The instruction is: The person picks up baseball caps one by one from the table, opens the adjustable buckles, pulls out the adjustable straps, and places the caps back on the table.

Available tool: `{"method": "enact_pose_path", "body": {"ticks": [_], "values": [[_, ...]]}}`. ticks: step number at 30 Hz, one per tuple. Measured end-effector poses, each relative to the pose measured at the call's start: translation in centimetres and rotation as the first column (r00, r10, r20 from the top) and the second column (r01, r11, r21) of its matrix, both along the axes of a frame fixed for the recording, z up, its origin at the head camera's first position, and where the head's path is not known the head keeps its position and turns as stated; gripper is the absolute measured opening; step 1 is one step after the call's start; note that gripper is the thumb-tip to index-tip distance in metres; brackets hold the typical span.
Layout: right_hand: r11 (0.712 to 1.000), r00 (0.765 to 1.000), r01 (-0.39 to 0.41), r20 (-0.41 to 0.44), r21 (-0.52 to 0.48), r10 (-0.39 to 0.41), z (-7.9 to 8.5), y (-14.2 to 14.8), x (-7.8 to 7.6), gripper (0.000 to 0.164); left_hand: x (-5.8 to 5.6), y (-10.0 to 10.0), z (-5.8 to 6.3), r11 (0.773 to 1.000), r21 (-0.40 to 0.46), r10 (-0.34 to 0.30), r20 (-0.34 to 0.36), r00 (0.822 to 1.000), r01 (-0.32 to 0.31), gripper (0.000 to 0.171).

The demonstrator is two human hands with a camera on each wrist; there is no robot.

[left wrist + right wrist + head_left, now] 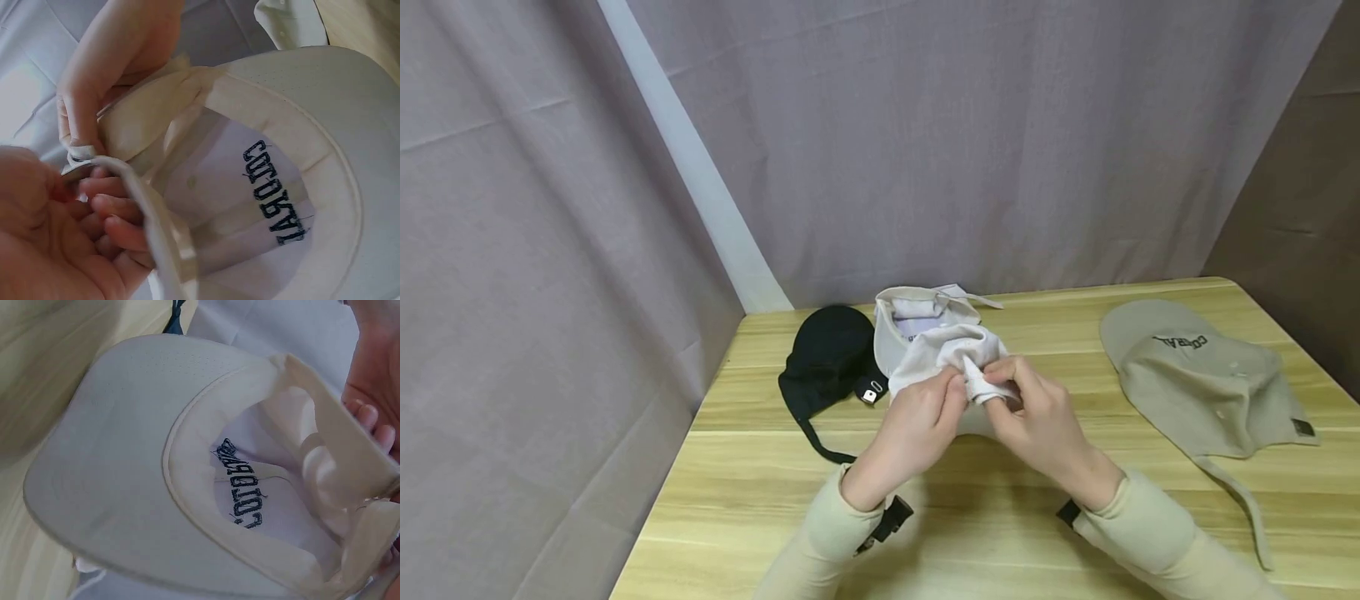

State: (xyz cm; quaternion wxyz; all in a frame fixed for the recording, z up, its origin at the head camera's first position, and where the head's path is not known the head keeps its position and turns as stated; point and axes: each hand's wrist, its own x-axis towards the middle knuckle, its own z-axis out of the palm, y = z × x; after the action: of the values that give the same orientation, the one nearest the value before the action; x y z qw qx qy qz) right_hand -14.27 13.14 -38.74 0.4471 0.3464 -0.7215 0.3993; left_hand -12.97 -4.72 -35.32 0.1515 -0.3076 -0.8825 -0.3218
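Observation:
Both hands hold an off-white cap (936, 354) in front of me, pinching it around its back strap (976, 383). The left hand (921, 421) has thumb and fingers on the left side of the strap, and the right hand (1037, 412) pinches the other side, close by. In the left wrist view, the inside of the crown shows the back of dark embroidered letters (275, 194). The right wrist view shows the underside of the pale brim (119, 462). Exactly how the strap ends lie between the fingertips is hidden.
Behind the held cap lies another off-white cap (886, 337), opening upward. A black cap (827, 358) with a loose strap lies to the left on the wooden table (722, 500). A khaki cap (1195, 375) rests at the right, strap trailing. Grey curtains (962, 150) stand behind.

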Motion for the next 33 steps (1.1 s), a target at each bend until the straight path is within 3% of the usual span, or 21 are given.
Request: {"method": "enact_pose_path", "body": {"ticks": [6,18,21,25,28,33], "values": [[0.998,0.996,-0.024,0.088,-0.066,0.03,-0.2,0.0,0.1,0.029,0.0,-0.5,0.0,0.998,0.048,-0.037,-0.019,0.999,0.038,0.025],[0.997,0.992,-0.035,0.117,-0.066,0.042,0.1,0.0,0.4,0.024,0.0,-1.1,0.0,0.997,0.052,-0.048,-0.041,0.998,0.05,0.026],[0.998,0.993,-0.031,0.114,-0.063,0.038,0.1,0.1,0.4,0.021,0.0,-1.2,0.0,0.996,0.044,-0.072,-0.075,0.995,0.075,0.025],[0.998,0.992,-0.038,0.116,-0.056,0.044,0.1,0.3,0.4,0.017,0.0,-1.5,-0.1,0.989,0.001,-0.147,-0.186,0.971,0.15,0.017],[0.998,0.993,-0.033,0.11,-0.045,0.038,0.0,0.5,0.4,0.014,-0.1,-1.9,-0.4,0.982,-0.063,-0.187,-0.269,0.945,0.177,0.024],[0.999,0.992,-0.037,0.119,-0.027,0.04,-0.1,0.7,0.5,0.016,-0.2,-2.2,-1.0,0.987,-0.149,-0.119,-0.378,0.918,0.067,0.024]]}}
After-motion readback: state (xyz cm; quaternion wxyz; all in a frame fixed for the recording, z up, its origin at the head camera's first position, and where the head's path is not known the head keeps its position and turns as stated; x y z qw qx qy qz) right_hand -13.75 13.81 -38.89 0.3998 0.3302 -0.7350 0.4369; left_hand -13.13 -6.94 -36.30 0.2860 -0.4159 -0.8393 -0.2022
